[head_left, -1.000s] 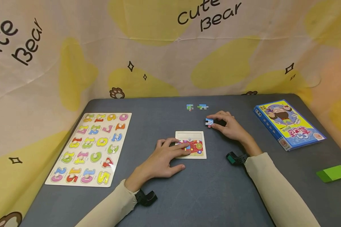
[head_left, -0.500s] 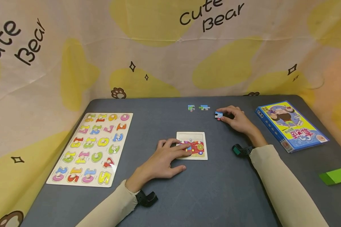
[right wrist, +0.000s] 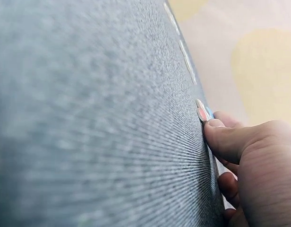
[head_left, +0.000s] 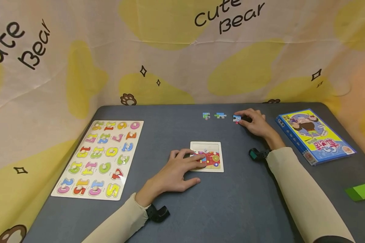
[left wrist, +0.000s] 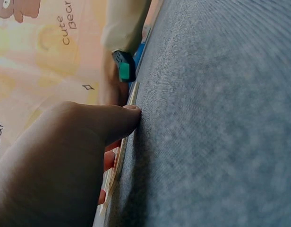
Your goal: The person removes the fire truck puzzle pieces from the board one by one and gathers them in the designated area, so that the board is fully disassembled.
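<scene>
My left hand (head_left: 177, 170) rests with spread fingers on a small white-framed jigsaw puzzle (head_left: 219, 165). Red and yellow pieces show in the frame's lower part, partly covered by the fingers; its top strip is bare. At the back of the table my right hand (head_left: 255, 123) pinches a blue, black and pink puzzle piece (head_left: 236, 118) between thumb and fingertips. In the right wrist view this puzzle piece (right wrist: 202, 112) is tilted, close over the tabletop. To its left lie two more puzzle pieces, a green and blue one (head_left: 206, 116) and a wider one (head_left: 220, 115).
A white number board (head_left: 130, 168) with colourful knobbed numerals lies on the left of the grey table (head_left: 225, 209). On the right are a blue and yellow box (head_left: 316, 135) and a green block (head_left: 362, 191). A printed curtain (head_left: 170, 54) hangs behind the table.
My right hand has carried the pinched puzzle piece right and back, into line with the two other loose pieces. The left hand has stayed on the jigsaw; the head view has shifted slightly.
</scene>
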Demonstrator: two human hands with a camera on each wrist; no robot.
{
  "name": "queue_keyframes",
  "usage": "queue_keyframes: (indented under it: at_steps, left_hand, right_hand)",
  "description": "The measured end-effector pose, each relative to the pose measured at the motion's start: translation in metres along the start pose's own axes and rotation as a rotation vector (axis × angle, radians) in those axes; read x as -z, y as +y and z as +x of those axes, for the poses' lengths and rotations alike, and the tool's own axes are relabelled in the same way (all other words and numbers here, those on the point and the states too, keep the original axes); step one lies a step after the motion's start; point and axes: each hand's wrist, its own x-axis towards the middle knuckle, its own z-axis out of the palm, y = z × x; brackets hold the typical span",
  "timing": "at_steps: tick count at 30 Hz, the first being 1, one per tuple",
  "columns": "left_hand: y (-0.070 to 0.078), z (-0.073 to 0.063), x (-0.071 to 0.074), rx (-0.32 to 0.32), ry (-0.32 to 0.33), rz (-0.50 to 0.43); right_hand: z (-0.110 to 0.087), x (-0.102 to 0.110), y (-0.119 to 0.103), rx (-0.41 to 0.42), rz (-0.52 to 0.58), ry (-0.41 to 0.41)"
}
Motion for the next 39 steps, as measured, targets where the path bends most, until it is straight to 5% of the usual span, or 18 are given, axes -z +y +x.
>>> queue_keyframes:
  at_steps: [10, 22, 39]
  left_hand:
    - [-0.001, 0.000, -0.001, -0.001, 0.000, -0.006]
    - [-0.001, 0.000, -0.001, -0.013, 0.013, -0.005]
    - [-0.001, 0.000, -0.001, -0.024, 0.024, -0.002]
  right_hand:
    - [0.010, 0.001, -0.001, -0.037, -0.032, 0.006]
    - [0.007, -0.014, 0.003, -0.058, -0.112, 0.172]
    - [0.008, -0.013, -0.002, -0.090, -0.134, 0.156]
